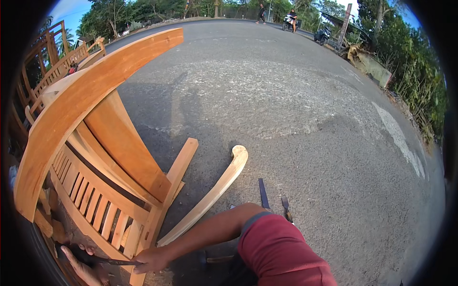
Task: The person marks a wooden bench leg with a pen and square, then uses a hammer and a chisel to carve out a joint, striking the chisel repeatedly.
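Observation:
At the lower left, my left hand (pixel 83 268) is closed around the dark end of a long thin tool (pixel 114 261); whether it is a file, a chisel or another blade I cannot tell. The fingers of my right hand (pixel 155 260) close on the tool's other end, by the foot of a wooden slatted seat frame (pixel 98 209). This unpainted frame lies tipped, its broad curved rail (pixel 95 90) rising over the left side. A loose curved wooden piece (pixel 210 195), rounded at its far end, rests on the asphalt beyond my right forearm.
Two dark flat-bladed tools (pixel 263 193) lie past my right elbow. A wooden handle (pixel 219 260) shows beneath my arm. More slatted wooden furniture (pixel 64 71) stands at the far left. Across the road are a walking person (pixel 261 14) and a person with a motorbike (pixel 290 21).

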{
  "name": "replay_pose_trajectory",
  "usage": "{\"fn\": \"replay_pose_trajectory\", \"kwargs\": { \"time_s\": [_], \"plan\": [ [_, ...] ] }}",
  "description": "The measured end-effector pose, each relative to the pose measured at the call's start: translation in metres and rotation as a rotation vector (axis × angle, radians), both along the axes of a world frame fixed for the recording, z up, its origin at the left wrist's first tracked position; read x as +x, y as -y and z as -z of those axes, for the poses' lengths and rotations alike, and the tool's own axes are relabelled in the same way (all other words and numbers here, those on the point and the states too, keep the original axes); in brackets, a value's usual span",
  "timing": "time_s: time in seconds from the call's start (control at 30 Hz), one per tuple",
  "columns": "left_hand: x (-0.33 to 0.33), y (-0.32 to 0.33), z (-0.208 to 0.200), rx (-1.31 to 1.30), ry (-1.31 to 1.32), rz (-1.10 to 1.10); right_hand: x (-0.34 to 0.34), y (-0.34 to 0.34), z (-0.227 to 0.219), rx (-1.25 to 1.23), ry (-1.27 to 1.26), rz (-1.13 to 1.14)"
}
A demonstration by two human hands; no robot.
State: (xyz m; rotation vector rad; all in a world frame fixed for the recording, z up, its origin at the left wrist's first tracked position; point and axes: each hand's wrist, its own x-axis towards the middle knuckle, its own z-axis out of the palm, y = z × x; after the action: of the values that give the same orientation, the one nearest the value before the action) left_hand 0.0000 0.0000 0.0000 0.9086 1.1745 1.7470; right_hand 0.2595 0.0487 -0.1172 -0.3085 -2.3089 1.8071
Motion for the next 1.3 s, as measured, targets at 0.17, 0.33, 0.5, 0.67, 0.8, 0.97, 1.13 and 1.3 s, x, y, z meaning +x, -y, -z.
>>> {"fn": "replay_pose_trajectory", "kwargs": {
  "time_s": [0.17,0.33,0.5,0.67,0.8,0.97,1.13,1.3],
  "plan": [
    [0.114,0.059,0.012,-0.257,-0.407,-0.516,0.090,0.001,0.146,0.491,0.216,-0.240],
    [0.162,0.070,0.042,-0.129,-0.296,-0.131,0.062,0.012,0.057,0.352,-0.347,0.192],
    [0.254,0.039,0.064,-0.095,-0.249,0.191,0.136,0.008,0.018,-0.235,0.012,0.056],
    [0.253,0.018,0.088,-0.538,-0.894,1.021,0.297,0.058,0.161,0.051,0.274,0.861],
    [0.249,0.021,0.102,-0.405,-1.220,1.540,0.357,0.133,0.196,-0.001,0.602,1.235],
    [0.257,0.018,0.082,-0.251,-1.418,1.600,0.354,0.179,0.263,0.209,0.545,1.776],
    [0.219,0.004,0.067,-0.295,-1.549,1.469,0.336,0.185,0.293,0.302,0.809,1.623],
    [0.181,0.012,0.058,-0.408,-1.691,1.346,0.345,0.136,0.194,0.517,1.049,1.354]
  ]
}}
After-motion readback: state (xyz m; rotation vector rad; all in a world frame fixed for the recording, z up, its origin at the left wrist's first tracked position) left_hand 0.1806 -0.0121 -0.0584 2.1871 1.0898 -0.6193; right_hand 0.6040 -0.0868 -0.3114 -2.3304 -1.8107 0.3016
